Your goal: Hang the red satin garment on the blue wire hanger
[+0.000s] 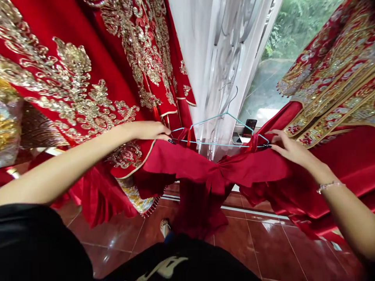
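Left hand (149, 130): fingers are pinching together on the red garment (216, 168) at the left end of the blue wire hanger (211, 119). Right hand (288, 148): thumb and fingertips are closing on the same cloth at the hanger's right end. Garment is sagging below the hanger bar, in front of the white curtain (222, 58). Embroidered red robes (88, 78) are hanging on both sides.

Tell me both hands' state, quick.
Left hand: closed on the hanger's left end.
Right hand: fingers on the hanger's right end, grip unclear.
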The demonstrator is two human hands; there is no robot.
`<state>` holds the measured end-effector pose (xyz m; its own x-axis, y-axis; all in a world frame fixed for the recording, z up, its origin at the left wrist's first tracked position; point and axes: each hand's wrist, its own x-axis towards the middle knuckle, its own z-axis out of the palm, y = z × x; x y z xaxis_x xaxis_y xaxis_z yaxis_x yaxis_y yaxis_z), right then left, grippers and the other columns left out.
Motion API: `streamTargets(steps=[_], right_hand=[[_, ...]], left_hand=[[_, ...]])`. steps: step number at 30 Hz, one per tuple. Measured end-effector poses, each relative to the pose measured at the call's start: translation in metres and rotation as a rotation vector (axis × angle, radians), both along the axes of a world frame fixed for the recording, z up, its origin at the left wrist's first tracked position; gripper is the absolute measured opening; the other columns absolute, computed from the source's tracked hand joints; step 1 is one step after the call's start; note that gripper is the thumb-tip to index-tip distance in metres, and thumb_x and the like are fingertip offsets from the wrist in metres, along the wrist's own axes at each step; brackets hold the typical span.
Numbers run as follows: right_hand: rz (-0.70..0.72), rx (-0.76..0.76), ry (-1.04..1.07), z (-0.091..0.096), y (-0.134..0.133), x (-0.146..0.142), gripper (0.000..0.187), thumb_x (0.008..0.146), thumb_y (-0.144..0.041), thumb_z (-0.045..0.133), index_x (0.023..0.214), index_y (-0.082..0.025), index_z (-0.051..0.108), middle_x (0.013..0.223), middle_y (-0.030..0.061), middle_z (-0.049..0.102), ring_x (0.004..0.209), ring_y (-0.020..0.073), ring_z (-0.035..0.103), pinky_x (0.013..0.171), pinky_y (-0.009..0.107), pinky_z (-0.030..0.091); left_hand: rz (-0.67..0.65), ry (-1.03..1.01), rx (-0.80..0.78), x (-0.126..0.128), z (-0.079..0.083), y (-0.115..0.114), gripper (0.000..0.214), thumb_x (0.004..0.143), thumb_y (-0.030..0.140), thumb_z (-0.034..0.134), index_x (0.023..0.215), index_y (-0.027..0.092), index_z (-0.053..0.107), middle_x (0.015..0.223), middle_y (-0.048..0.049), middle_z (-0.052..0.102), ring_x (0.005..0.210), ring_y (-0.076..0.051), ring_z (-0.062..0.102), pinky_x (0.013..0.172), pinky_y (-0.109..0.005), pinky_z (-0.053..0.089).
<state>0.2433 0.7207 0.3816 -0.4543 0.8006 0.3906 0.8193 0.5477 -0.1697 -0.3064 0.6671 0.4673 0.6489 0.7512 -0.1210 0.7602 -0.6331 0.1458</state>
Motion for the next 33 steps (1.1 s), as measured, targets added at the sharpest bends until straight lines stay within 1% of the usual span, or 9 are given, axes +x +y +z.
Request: streamTargets(steps=[2,5,10,13,15,19,23,29,33], right_hand=[[0.035,0.019,-0.152,0.014,0.002,-0.016,0.057,0.094,-0.054,0.044,0.144,-0.027,0.047,0.117,0.0122,0.070,0.100,0.0315,0.069,0.081,0.043,0.055],[0.077,0.064,-0.251,0.025,0.005,-0.036,0.055,0.094,-0.055,0.042,0.137,-0.025,0.057,0.124,0.0135,0.068,0.112,0.0333,0.065,0.085,0.044,0.055],[0.066,0.036,-0.290,0.030,0.022,-0.039,0.052,0.089,-0.057,0.048,0.121,-0.019,0.064,0.111,0.0162,0.071,0.101,0.0330,0.068,0.078,0.042,0.055],[0.179,0.026,-0.279,0.033,0.037,-0.033,0.038,0.090,-0.053,0.050,0.103,-0.021,0.066,0.097,0.0132,0.070,0.092,0.0298,0.068,0.079,0.041,0.054],[0.270,0.030,-0.291,0.033,0.046,-0.031,0.027,0.091,-0.044,0.049,0.092,-0.023,0.065,0.094,0.0118,0.069,0.090,0.0277,0.067,0.082,0.040,0.053],[0.369,0.032,-0.353,0.027,0.050,-0.037,0.022,0.089,-0.027,0.043,0.083,-0.024,0.063,0.093,0.0111,0.069,0.088,0.0256,0.065,0.083,0.040,0.051],[0.394,0.025,-0.344,0.027,0.033,-0.050,0.024,0.089,-0.024,0.039,0.069,-0.024,0.054,0.078,0.0091,0.065,0.077,0.0234,0.060,0.075,0.036,0.048],[0.414,-0.090,-0.095,0.038,0.005,-0.054,0.023,0.086,-0.025,0.045,0.064,-0.023,0.048,0.066,0.0026,0.058,0.062,0.0168,0.054,0.061,0.029,0.041],[0.458,-0.203,-0.046,0.048,-0.002,-0.062,0.023,0.085,-0.028,0.049,0.064,-0.022,0.052,0.066,0.0021,0.059,0.061,0.0155,0.054,0.061,0.028,0.041]], left_hand=[[-0.044,0.096,-0.003,0.009,0.016,0.009,0.032,0.091,0.046,0.056,0.072,0.021,0.063,0.073,-0.0059,0.069,0.060,-0.017,0.056,0.062,-0.027,0.040],[-0.112,0.230,0.036,0.026,0.031,0.015,0.028,0.087,0.043,0.062,0.069,0.021,0.064,0.072,-0.0063,0.069,0.062,-0.018,0.056,0.062,-0.028,0.038],[-0.145,0.313,0.122,0.046,0.055,0.018,0.032,0.090,0.038,0.056,0.065,0.020,0.065,0.066,-0.0054,0.066,0.057,-0.016,0.051,0.061,-0.029,0.036],[-0.154,0.244,0.201,0.051,0.069,0.027,0.035,0.091,0.036,0.053,0.062,0.020,0.064,0.063,-0.0058,0.063,0.055,-0.016,0.051,0.061,-0.031,0.037],[-0.174,0.189,0.235,0.056,0.072,0.035,0.033,0.089,0.037,0.057,0.061,0.020,0.064,0.064,-0.0052,0.063,0.057,-0.017,0.053,0.063,-0.032,0.038],[-0.198,0.043,0.216,0.078,0.066,0.051,0.036,0.079,0.042,0.071,0.053,0.021,0.058,0.058,-0.0017,0.059,0.056,-0.017,0.055,0.062,-0.031,0.040],[-0.267,-0.019,0.176,0.100,0.056,0.057,0.037,0.075,0.036,0.078,0.049,0.023,0.054,0.054,0.0002,0.056,0.056,-0.017,0.053,0.063,-0.032,0.040],[-0.379,0.029,0.236,0.107,0.043,0.041,0.034,0.086,0.035,0.067,0.057,0.024,0.054,0.063,-0.0024,0.058,0.062,-0.019,0.055,0.062,-0.032,0.038],[-0.407,-0.162,0.241,0.115,0.030,0.034,0.038,0.092,0.030,0.058,0.057,0.022,0.046,0.063,-0.0015,0.053,0.065,-0.017,0.053,0.065,-0.032,0.038]])
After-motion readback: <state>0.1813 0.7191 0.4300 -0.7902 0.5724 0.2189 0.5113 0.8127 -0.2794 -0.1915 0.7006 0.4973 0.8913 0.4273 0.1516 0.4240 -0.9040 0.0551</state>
